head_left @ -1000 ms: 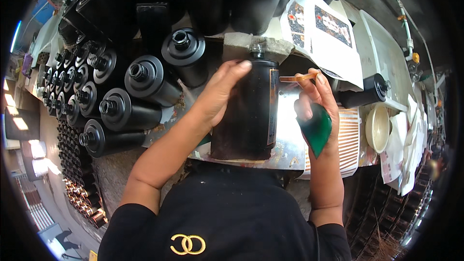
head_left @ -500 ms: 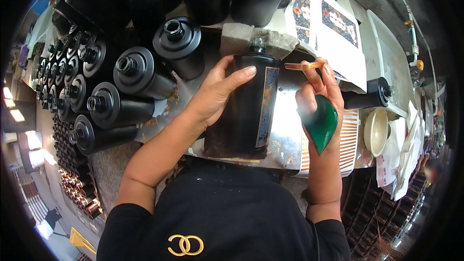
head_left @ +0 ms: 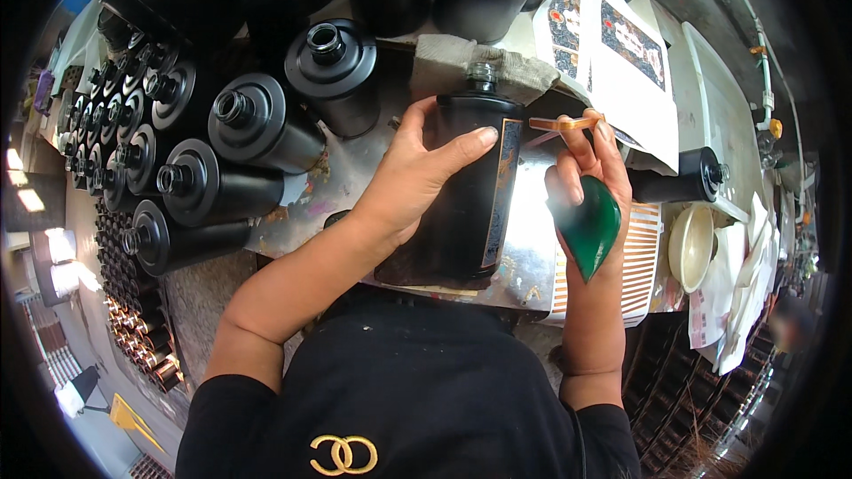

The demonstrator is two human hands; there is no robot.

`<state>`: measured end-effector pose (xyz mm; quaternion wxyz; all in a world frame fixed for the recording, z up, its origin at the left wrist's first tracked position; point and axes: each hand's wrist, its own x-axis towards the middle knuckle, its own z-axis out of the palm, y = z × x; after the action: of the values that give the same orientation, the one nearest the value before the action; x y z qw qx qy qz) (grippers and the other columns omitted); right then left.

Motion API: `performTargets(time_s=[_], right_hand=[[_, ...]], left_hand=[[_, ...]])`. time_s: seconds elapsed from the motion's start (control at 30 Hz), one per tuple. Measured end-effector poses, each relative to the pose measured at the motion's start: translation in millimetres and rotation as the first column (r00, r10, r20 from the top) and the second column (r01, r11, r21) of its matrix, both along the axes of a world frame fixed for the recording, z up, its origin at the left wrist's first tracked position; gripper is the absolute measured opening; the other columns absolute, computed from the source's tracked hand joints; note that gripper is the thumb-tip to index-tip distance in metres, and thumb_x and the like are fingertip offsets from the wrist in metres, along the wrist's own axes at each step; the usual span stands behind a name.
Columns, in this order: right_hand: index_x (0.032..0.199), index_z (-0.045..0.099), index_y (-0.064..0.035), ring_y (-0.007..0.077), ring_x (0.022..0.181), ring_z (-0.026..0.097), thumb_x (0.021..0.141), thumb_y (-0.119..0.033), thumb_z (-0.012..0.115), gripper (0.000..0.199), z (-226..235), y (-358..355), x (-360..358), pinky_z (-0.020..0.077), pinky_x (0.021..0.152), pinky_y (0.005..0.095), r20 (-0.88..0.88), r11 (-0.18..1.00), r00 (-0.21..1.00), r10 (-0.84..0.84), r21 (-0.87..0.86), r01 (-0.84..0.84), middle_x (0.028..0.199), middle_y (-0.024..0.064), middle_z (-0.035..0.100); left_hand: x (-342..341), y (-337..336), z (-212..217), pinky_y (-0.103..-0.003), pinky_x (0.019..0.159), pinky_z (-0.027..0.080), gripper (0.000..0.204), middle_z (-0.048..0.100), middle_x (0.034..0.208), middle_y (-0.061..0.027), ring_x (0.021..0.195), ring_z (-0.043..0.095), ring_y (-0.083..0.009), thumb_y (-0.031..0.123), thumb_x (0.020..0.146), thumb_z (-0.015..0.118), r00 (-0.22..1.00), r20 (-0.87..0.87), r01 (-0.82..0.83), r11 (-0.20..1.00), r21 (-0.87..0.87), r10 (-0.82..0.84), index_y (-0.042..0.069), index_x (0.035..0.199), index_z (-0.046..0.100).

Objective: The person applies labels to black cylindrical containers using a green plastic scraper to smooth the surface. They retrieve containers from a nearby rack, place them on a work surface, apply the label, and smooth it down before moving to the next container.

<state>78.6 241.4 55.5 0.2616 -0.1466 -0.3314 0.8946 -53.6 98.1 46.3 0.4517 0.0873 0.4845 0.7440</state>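
A tall black bottle (head_left: pixel 461 204) lies on a shiny metal work surface (head_left: pixel 532 239), its neck pointing away from me. A narrow label strip (head_left: pixel 500 186) with a gold edge runs along its right side. My left hand (head_left: pixel 417 173) rests flat over the bottle, thumb stretched toward the label. My right hand (head_left: pixel 590 186) holds a green teardrop-shaped scraper (head_left: pixel 587 229) in the palm and pinches a thin orange stick (head_left: pixel 564 123) in the fingertips, just right of the bottle.
Several black bottles (head_left: pixel 204 186) lie stacked in rows to the left. Printed label sheets (head_left: pixel 621 53) lie at the back right, a striped sheet (head_left: pixel 643 257) and a cream bowl (head_left: pixel 690 247) to the right. A folded cloth (head_left: pixel 461 62) sits behind the bottle.
The bottle has turned so the gold-edged label strip shows on its right side. My left hand slid across the bottle; my right hand stayed beside it with scraper and stick.
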Motion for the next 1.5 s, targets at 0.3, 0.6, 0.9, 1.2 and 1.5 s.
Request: performTargets(time_s=[0.3, 0.6, 0.9, 1.2, 1.5], right_hand=[[0.116, 0.053, -0.0061, 0.0083, 0.046, 0.043, 0.101, -0.022, 0.036, 0.027, -3, 1, -3, 0.0346, 0.044, 0.0205, 0.009, 1.000, 1.000, 0.002, -0.004, -0.002, 0.110, 0.0166, 0.066], [0.118, 0.050, -0.0059, 0.0110, 0.048, 0.049, 0.100, -0.023, 0.040, 0.026, 24, -15, -22, 0.0390, 0.049, 0.0203, -0.053, 0.995, 0.994, 0.100, -0.020, -0.101, 0.108, 0.0210, 0.065], [0.118, 0.050, -0.0072, 0.0096, 0.045, 0.045, 0.097, -0.018, 0.045, 0.024, -4, -10, -22, 0.0348, 0.042, 0.0199, 0.161, 1.000, 0.987, 0.001, 0.011, -0.003, 0.114, 0.0193, 0.064], [0.109, 0.057, -0.0082, 0.0085, 0.048, 0.049, 0.096, -0.023, 0.052, 0.020, -11, -13, -23, 0.0364, 0.043, 0.0188, 0.179, 0.997, 0.983, -0.050, -0.051, 0.060, 0.105, 0.0158, 0.066], [0.106, 0.059, -0.0084, 0.0080, 0.047, 0.049, 0.094, -0.021, 0.057, 0.017, -15, -15, -27, 0.0335, 0.041, 0.0181, 0.231, 0.990, 0.967, -0.103, -0.070, 0.122, 0.095, 0.0099, 0.066]], left_hand=[[1, -1, -4, -0.030, 0.094, 0.045, 0.079, 0.050, 0.120, -0.0143, 0.108, 0.053, -0.0170, 0.018, 0.079, 0.076, 1.000, 0.014, -0.011, 0.999, 0.030, 0.010, -0.003, 0.135, 0.025], [0, -3, -2, -0.027, 0.095, 0.041, 0.062, 0.053, 0.113, -0.0086, 0.104, 0.052, -0.0137, 0.014, 0.082, 0.068, 0.983, -0.081, -0.155, 0.983, 0.099, 0.163, 0.001, 0.132, 0.034], [-9, 7, 1, -0.023, 0.087, 0.041, 0.023, 0.056, 0.102, -0.0025, 0.095, 0.051, -0.0071, 0.010, 0.090, 0.059, 0.986, -0.062, -0.144, 0.973, 0.178, 0.157, 0.002, 0.112, 0.054], [-9, 13, -1, -0.021, 0.085, 0.044, 0.024, 0.058, 0.099, -0.0012, 0.091, 0.053, -0.0061, 0.009, 0.087, 0.066, 0.986, -0.118, -0.102, 0.987, 0.122, 0.116, 0.002, 0.108, 0.058], [-9, 16, 1, -0.022, 0.086, 0.043, 0.022, 0.060, 0.096, -0.0016, 0.090, 0.054, -0.0061, 0.012, 0.087, 0.067, 0.978, -0.159, -0.118, 0.989, 0.095, 0.132, 0.002, 0.105, 0.060]])
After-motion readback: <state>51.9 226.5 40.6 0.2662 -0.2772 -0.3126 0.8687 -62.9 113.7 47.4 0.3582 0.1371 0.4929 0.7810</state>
